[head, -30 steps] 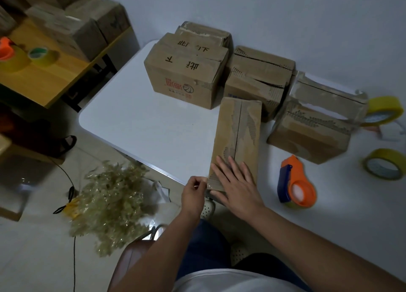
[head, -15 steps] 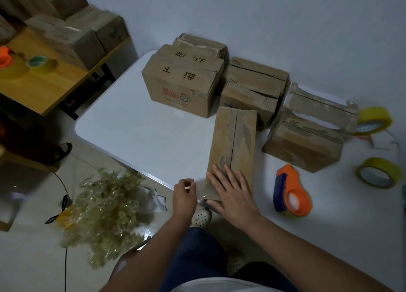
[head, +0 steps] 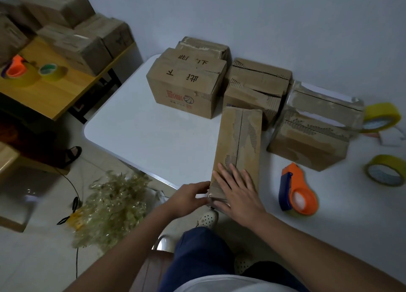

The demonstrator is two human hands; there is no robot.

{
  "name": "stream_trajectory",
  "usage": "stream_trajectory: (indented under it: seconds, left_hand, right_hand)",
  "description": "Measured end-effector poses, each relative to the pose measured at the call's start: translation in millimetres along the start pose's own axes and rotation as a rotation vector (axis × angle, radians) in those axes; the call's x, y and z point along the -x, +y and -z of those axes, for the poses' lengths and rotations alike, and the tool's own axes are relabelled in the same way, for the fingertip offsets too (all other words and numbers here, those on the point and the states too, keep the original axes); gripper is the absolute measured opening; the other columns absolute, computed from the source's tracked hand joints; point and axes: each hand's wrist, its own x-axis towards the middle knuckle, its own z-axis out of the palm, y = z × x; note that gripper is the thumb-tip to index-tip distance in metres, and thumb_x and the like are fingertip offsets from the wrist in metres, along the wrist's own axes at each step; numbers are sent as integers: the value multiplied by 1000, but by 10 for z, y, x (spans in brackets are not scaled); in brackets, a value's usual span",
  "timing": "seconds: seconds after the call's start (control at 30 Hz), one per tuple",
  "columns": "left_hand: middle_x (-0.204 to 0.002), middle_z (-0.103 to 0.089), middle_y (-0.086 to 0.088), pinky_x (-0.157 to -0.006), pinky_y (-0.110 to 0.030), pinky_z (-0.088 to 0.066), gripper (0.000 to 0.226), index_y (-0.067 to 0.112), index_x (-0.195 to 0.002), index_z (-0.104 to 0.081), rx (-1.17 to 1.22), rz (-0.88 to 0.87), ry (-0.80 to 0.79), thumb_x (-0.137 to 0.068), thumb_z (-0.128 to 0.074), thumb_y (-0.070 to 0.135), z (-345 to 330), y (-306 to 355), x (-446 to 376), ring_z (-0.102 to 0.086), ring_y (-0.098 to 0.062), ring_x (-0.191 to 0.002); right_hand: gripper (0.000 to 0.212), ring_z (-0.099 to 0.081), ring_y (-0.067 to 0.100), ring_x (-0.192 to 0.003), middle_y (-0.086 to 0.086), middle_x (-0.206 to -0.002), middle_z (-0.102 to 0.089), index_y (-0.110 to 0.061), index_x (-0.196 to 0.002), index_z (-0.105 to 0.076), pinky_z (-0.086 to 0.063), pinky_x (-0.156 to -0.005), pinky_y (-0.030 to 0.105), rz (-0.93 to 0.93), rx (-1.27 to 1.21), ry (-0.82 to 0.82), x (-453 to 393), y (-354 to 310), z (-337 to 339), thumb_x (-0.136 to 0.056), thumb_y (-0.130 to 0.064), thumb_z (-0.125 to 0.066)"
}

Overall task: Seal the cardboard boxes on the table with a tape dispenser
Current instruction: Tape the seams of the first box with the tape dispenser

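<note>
1. Long narrow box (head: 238, 142) lies on the white table (head: 140, 127), near end at the table's 6 o'clock edge, centre seam untaped.
2. My right hand (head: 238, 190) presses flat on the near flaps, fingers straight.
3. My left hand (head: 189, 196) touches the near left corner; whether it pinches anything, I cannot tell.
4. Tape dispenser (head: 296, 193) sits at 3 o'clock of the box, untouched.
5. Judgement: hold the flaps flush and start the tape over the near end wall.

Printed box (head: 186, 83) top: black Chinese characters, upside down, including 下.
Printed box front: red logo, illegible.
</note>
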Motion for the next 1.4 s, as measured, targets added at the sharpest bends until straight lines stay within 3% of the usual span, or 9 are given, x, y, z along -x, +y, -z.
stream_trajectory:
  seconds: [0.43, 0.5, 0.67, 0.73, 0.9, 1.0, 1.13, 1.27, 1.4]
  left_hand:
    - [-156, -34, -15, -96, -40, -48, 114, 11, -154, 19, -652, -52, -118, -88, -70, 42, 89, 9, -371, -59, -32, -118]
    - [-157, -34, -11, -92, -38, -51, 114, 13, -154, 18, -568, -47, -53, -88, -71, 39, -37, -45, -348, -63, -30, -112]
    - [-165, 9, 1, -105, -35, -44, 97, 22, -157, 1, -327, -42, -28, -90, -70, 19, 27, -211, -233, -44, -23, -137]
    - [-166, 2, 0, -105, -27, -42, 79, 22, -157, -13, -235, 3, 53, -96, -61, 11, 117, -201, -216, -45, -21, -137]
    - [-164, -16, -3, -116, -38, -30, 61, 21, -154, -28, -204, 37, 296, -100, -49, 41, 165, 216, -477, -30, -22, -146]
    - [-166, 2, -8, -120, -51, -14, 76, 25, -156, -16, -416, 95, 270, -95, -38, 65, 37, 402, -699, -9, -35, -151]
    - [-159, 30, -10, -113, -65, 10, 108, 27, -155, 15, -676, 167, 213, -78, -30, 88, -163, 388, -807, 24, -45, -144]
    - [-157, 37, -3, -112, -70, 12, 120, 31, -149, 29, -755, 110, 92, -75, -51, 81, -115, 281, -773, 32, -45, -141]
    - [-152, 44, 5, -110, -71, 10, 122, 41, -143, 36, -949, -39, -90, -79, -66, 63, 339, 184, -692, 30, -42, -141]
  right_hand:
    - [91, 23, 25, -146, -5, -158, 27, -29, -151, 20, 5, -118, 53, 24, -18, -41, -3, 23, 32, -92, -55, -44]
    - [92, 24, 25, -146, -5, -158, 27, -29, -151, 20, 6, -118, 53, 26, -32, -53, -10, 20, 31, -92, -53, -46]
    - [87, 30, 19, -143, -12, -156, 29, -39, -150, 16, 14, -117, 49, 98, -191, -28, 4, 106, 120, -92, -54, -47]
    - [87, 31, 15, -143, -14, -156, 28, -45, -149, 11, 14, -116, 46, 33, -334, 62, 33, 183, 186, -91, -53, -52]
    - [78, -14, 16, -147, -9, -161, 0, -28, -154, -5, -26, -117, 38, -452, -1092, 130, 104, 330, 222, -95, -38, -55]
    - [64, -44, 8, -131, -8, -154, -29, -34, -149, -21, -44, -103, 28, -394, -1262, 45, 161, 333, 210, -94, -45, -52]
    - [48, -48, -4, -111, -9, -144, -45, -41, -141, -35, -38, -75, 2, -406, -1236, -37, 264, 351, 153, -95, -50, -47]
    - [41, -51, 5, -108, -1, -135, -53, -25, -138, -44, -44, -79, 20, -591, -1099, 210, 376, 535, 205, -98, -35, -51]
    - [44, -30, 19, -139, 3, -151, -30, -16, -140, -39, -34, -111, 39, -554, -880, 325, 415, 708, 303, -99, -24, -52]
